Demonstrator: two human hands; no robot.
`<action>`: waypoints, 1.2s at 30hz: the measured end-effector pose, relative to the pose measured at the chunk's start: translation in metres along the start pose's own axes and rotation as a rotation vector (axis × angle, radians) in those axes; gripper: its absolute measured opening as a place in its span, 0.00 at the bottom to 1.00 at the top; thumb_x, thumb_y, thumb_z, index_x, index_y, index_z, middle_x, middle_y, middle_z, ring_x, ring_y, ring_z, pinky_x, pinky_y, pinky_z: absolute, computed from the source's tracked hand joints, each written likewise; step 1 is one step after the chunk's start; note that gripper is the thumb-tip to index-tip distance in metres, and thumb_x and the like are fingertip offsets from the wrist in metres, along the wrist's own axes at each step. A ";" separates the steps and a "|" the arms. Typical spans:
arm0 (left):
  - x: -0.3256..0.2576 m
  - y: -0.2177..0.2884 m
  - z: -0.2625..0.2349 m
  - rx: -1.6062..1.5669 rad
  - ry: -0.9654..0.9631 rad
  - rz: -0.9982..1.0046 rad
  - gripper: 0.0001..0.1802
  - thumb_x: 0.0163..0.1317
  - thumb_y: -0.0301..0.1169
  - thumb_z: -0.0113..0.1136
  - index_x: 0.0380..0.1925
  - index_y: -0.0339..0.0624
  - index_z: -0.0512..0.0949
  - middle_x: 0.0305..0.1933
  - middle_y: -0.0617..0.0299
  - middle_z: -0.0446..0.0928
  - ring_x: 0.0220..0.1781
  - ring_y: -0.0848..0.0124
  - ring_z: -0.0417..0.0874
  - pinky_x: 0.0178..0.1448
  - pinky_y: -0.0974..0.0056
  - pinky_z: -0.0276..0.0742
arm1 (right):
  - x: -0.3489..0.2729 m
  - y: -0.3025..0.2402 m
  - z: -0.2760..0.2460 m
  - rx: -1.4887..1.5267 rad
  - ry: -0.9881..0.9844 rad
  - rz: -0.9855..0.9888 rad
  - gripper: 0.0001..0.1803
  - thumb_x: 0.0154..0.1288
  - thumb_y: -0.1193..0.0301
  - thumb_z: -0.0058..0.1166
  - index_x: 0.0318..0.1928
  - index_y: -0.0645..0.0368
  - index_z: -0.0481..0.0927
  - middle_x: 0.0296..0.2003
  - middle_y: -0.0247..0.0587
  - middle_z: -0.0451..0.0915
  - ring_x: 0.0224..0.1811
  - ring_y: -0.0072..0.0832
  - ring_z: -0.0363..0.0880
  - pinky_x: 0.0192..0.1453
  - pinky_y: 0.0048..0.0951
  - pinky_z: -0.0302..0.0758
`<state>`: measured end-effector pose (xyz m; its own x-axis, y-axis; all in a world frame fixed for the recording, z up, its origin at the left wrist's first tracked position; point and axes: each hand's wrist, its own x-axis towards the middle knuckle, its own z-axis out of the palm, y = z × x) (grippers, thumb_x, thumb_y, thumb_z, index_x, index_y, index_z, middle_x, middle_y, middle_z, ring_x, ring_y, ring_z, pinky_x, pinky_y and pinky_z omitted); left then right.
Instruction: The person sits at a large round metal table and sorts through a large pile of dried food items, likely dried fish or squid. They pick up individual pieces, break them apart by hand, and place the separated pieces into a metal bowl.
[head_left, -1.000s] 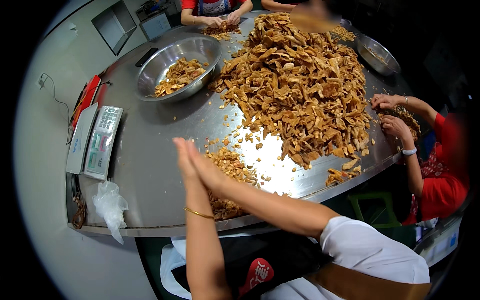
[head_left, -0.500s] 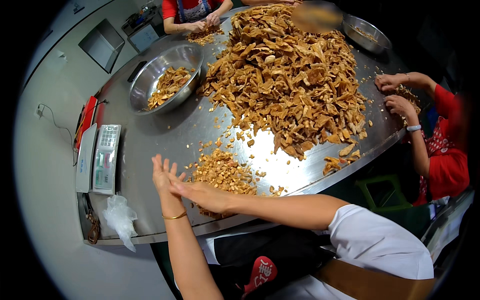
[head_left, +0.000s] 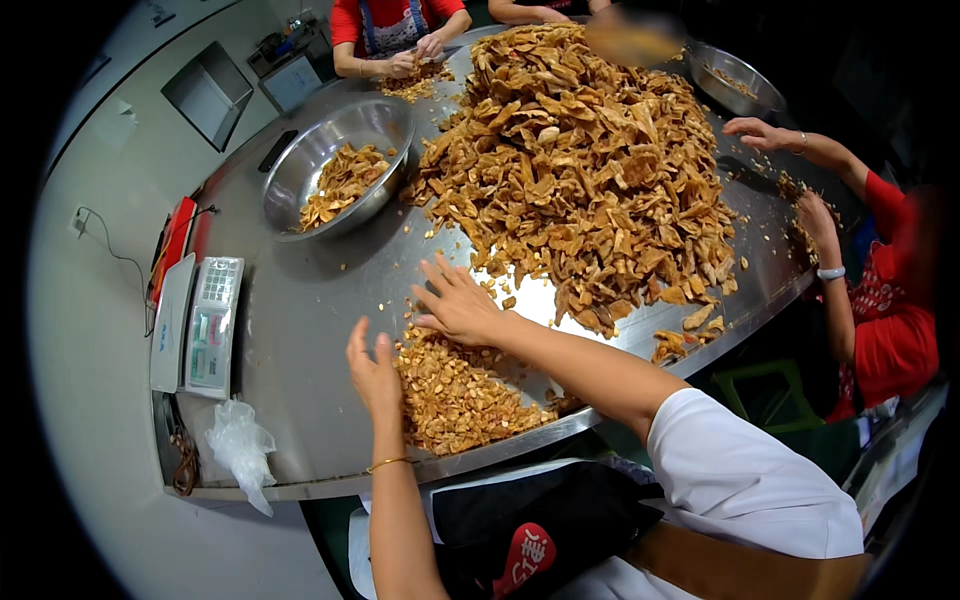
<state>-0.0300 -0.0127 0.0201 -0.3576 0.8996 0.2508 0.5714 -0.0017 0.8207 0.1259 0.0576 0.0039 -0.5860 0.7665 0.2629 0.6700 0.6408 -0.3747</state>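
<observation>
Near the front edge of a broad, shiny steel counter, as the head view shows, lies a low pile of small golden-brown broken pieces with the person's two bare hands around it. The left hand stands at the pile's left side, open and empty, its fingers pointing up and away; a thin gold bracelet circles that wrist. The right hand is open too, fingers spread, back upward, over the pile's far side; whether its underside touches the pieces cannot be told.

Beyond it rises a tall heap of larger, curled brown dried slices. Left of the heap sits a wide, round stainless-steel bowl, partly filled with similar slices, with a flat black rectangular object just beside it. Along the counter's left side are a white electronic scale with a keypad and, nearer, a crumpled clear plastic bag.

At the right edge, a co-worker in red holds one open hand above the counter.
</observation>
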 end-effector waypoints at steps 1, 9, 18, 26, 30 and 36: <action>-0.003 0.003 0.004 -0.040 -0.092 -0.001 0.20 0.54 0.33 0.47 0.47 0.37 0.66 0.49 0.51 0.66 0.51 0.61 0.67 0.54 0.62 0.61 | -0.009 0.003 0.011 -0.045 0.003 0.012 0.30 0.60 0.50 0.31 0.54 0.60 0.60 0.57 0.57 0.50 0.61 0.49 0.44 0.60 0.46 0.47; -0.012 0.001 0.019 -0.145 -0.026 -0.058 0.16 0.53 0.24 0.46 0.43 0.35 0.69 0.45 0.54 0.69 0.45 0.66 0.71 0.48 0.65 0.67 | -0.021 0.008 -0.017 0.341 0.078 0.102 0.18 0.58 0.63 0.42 0.47 0.60 0.70 0.54 0.49 0.60 0.55 0.40 0.61 0.56 0.35 0.61; -0.009 0.014 0.024 -0.441 0.199 -0.091 0.14 0.55 0.22 0.43 0.42 0.31 0.69 0.43 0.54 0.70 0.43 0.69 0.72 0.47 0.69 0.69 | -0.031 0.014 -0.016 0.315 0.190 0.050 0.14 0.47 0.78 0.52 0.38 0.59 0.76 0.45 0.44 0.70 0.40 0.32 0.72 0.40 0.24 0.73; -0.007 0.044 0.048 -0.632 0.187 -0.119 0.15 0.56 0.22 0.43 0.45 0.31 0.66 0.40 0.56 0.70 0.33 0.76 0.73 0.35 0.74 0.71 | -0.021 0.056 -0.033 -0.059 0.229 0.237 0.12 0.39 0.80 0.50 0.31 0.59 0.75 0.30 0.41 0.68 0.36 0.36 0.65 0.36 0.33 0.68; -0.010 0.035 0.056 -0.607 0.104 -0.107 0.14 0.56 0.25 0.47 0.42 0.31 0.68 0.40 0.55 0.71 0.28 0.78 0.73 0.30 0.77 0.71 | -0.017 0.042 -0.044 0.668 0.185 0.502 0.10 0.44 0.79 0.55 0.31 0.61 0.75 0.29 0.38 0.74 0.27 0.26 0.72 0.28 0.22 0.69; -0.009 0.023 0.059 -0.790 -0.235 -0.275 0.14 0.53 0.22 0.50 0.42 0.30 0.68 0.40 0.55 0.71 0.30 0.75 0.76 0.32 0.75 0.74 | -0.017 0.027 -0.027 1.551 0.004 0.692 0.07 0.51 0.77 0.52 0.33 0.64 0.73 0.27 0.36 0.75 0.27 0.21 0.75 0.27 0.18 0.72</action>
<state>0.0302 0.0048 0.0065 -0.1958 0.9794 -0.0498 -0.2244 0.0047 0.9745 0.1662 0.0629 0.0131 -0.3941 0.8654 -0.3096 -0.2630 -0.4290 -0.8642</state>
